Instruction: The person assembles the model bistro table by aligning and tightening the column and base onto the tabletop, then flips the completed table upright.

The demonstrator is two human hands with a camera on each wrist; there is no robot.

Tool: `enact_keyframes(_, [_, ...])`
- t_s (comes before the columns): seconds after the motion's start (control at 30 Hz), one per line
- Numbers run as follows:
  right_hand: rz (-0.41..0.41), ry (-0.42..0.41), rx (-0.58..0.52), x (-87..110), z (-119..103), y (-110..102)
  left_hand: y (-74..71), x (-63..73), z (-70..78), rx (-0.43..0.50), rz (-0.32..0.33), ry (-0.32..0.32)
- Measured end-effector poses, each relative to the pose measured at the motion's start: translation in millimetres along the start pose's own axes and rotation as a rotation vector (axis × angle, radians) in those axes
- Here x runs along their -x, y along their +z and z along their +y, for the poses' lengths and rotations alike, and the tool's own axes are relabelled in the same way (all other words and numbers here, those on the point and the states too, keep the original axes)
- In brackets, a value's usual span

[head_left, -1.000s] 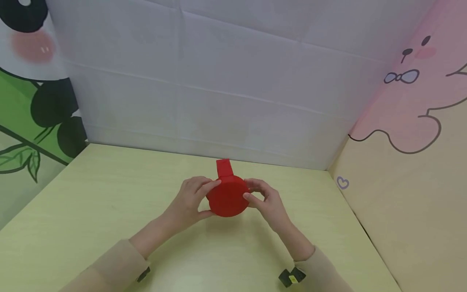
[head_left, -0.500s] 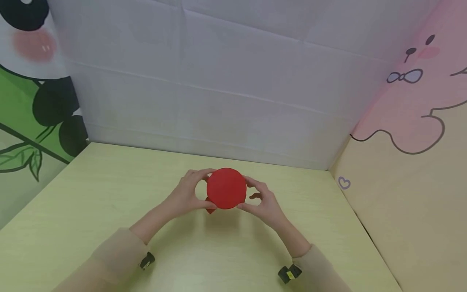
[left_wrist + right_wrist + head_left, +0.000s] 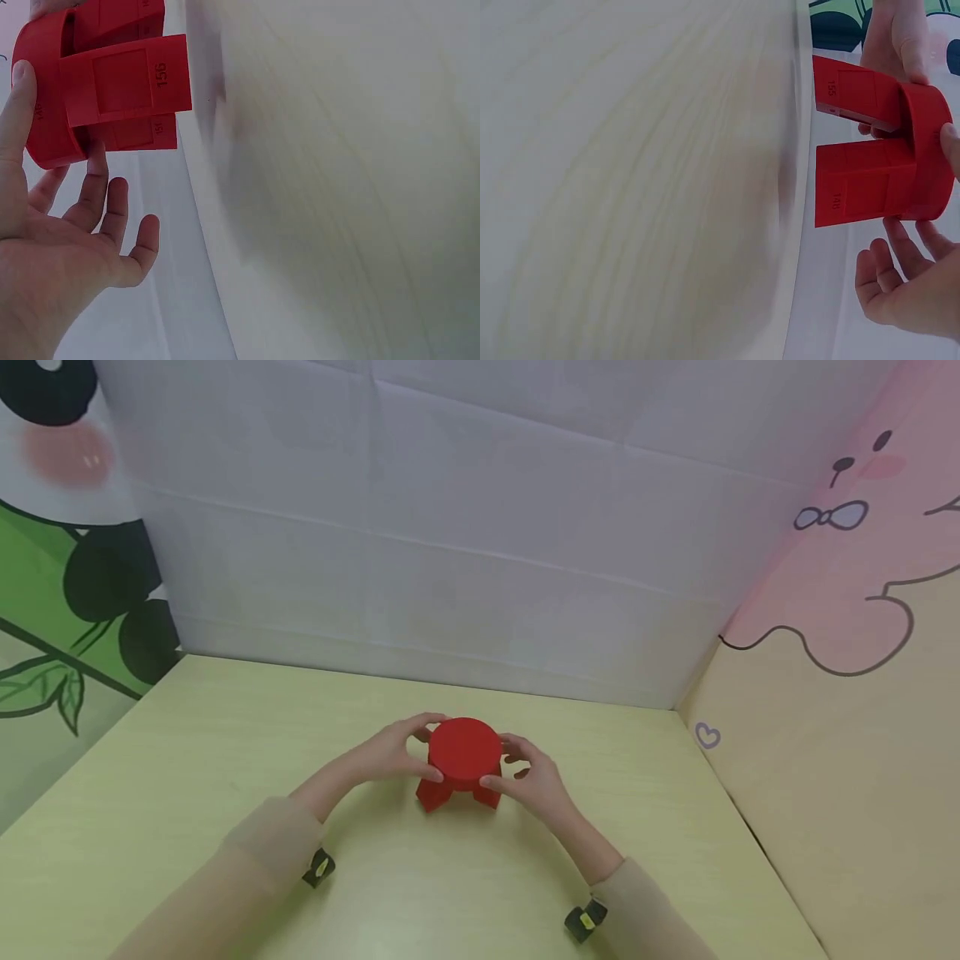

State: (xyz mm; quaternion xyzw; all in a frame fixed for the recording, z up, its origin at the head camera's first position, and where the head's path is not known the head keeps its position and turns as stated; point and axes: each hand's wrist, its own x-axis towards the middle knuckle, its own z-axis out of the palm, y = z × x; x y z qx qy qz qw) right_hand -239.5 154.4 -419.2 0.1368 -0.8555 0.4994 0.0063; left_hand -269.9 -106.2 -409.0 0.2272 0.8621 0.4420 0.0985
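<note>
A small red round stool (image 3: 465, 750) with several flat legs stands upright between the two hands in the head view, its disc-shaped seat on top. Raised numbers mark its legs (image 3: 127, 79) in the left wrist view. The left hand (image 3: 390, 752) grips the seat's left rim, thumb at the near side and fingers behind. On the right rim, the right hand (image 3: 534, 781) holds the seat the same way. Two near legs show below the seat; the far ones are hidden. Whether the leg ends touch the table I cannot tell.
A pale yellow wooden table (image 3: 247, 752) lies under the hands. White cloth (image 3: 480, 527) hangs behind its far edge. Printed cartoon panels stand at both sides, with a panda (image 3: 71, 527) left and a pink animal (image 3: 862, 552) right. Each sleeve bears a small dark wrist device (image 3: 585, 920).
The stool has turned from showing a leg pointing away to seat up, legs pointing down. It has come lower, and both hands have shifted their hold to the seat's rim.
</note>
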Motion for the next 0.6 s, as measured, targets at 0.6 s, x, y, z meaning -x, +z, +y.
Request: enact_keyframes(0.6, [-0.069,0.101,0.017,-5.1,10.2,8.9,1.5,-7.1,-13.7,0.068,-0.074,-0.074])
